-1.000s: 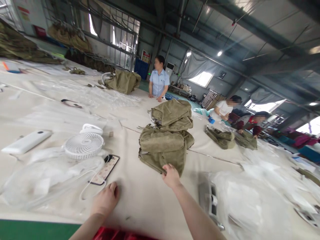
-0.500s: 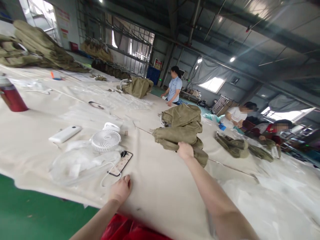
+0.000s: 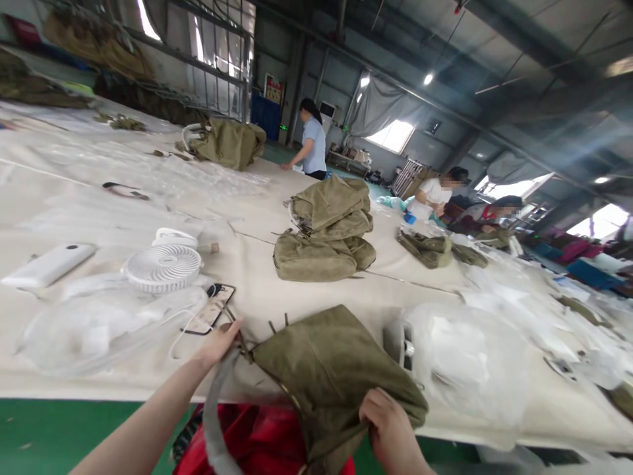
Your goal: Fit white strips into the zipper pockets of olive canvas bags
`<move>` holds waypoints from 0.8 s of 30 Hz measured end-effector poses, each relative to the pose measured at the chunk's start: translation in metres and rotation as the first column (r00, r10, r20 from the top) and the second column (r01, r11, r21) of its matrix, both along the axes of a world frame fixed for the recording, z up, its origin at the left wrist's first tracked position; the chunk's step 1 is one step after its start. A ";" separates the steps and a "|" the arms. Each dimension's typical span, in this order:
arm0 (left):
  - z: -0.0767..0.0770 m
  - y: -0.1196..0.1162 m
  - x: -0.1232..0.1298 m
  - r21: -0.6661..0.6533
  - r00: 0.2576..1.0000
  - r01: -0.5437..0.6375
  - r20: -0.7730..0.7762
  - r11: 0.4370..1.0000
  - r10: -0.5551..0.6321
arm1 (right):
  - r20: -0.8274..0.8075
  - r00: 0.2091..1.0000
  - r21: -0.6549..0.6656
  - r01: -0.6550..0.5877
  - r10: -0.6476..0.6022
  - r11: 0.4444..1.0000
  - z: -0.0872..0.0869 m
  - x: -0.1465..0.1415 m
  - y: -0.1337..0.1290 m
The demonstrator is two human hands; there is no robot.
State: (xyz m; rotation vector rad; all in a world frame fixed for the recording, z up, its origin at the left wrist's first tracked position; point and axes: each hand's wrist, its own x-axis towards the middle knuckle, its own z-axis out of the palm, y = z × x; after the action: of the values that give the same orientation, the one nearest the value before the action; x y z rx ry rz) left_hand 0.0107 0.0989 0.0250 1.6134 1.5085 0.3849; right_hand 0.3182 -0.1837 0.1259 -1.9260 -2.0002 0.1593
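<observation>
An olive-green canvas bag (image 3: 331, 356) hangs over the table's front edge, close to my body. My right hand (image 3: 390, 422) has its fingers closed on the lower right side of the cloth. At the upper left corner, my left hand (image 3: 222, 340) pinches the bag beside its thin ties and zip edge. A grey strap (image 3: 215, 409) curves down below that hand. Just behind my left hand lies a phone (image 3: 210, 310) in a patterned case, with a white cable. Several more folded olive bags (image 3: 321, 257) are stacked further back on the table.
A white fan (image 3: 162, 267), a white power bank (image 3: 49, 264) and crumpled clear plastic (image 3: 93, 330) lie to the left. More plastic bags (image 3: 465, 363) cover the right side. Another olive bag (image 3: 225, 144) sits at the back. A person in a blue shirt (image 3: 314, 142) stands beyond the table.
My right hand has come back from the stack, and an olive bag is now in front of me. My left hand has moved from the bare table onto it. The view has turned right.
</observation>
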 end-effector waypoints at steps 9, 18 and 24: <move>0.016 -0.031 0.033 -0.139 0.915 0.369 0.227 0.919 -0.333 | 0.077 0.995 0.065 0.057 -0.062 0.996 -0.001 0.036 0.047; -0.006 -0.082 -0.052 -0.121 0.983 0.181 -0.010 0.976 -0.183 | 0.100 0.988 -0.266 0.141 -0.118 0.954 -0.065 0.071 0.094; 0.026 -0.117 -0.062 0.093 0.971 -0.191 -0.126 0.977 0.202 | -0.058 0.982 -0.316 0.153 -0.180 0.936 -0.051 0.078 0.112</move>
State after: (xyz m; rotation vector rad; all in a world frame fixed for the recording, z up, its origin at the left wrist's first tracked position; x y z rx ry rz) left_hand -0.0518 -0.0177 0.0511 1.5826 1.7844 0.4588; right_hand 0.3961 -0.0719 0.0752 -2.2272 -1.8319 0.5328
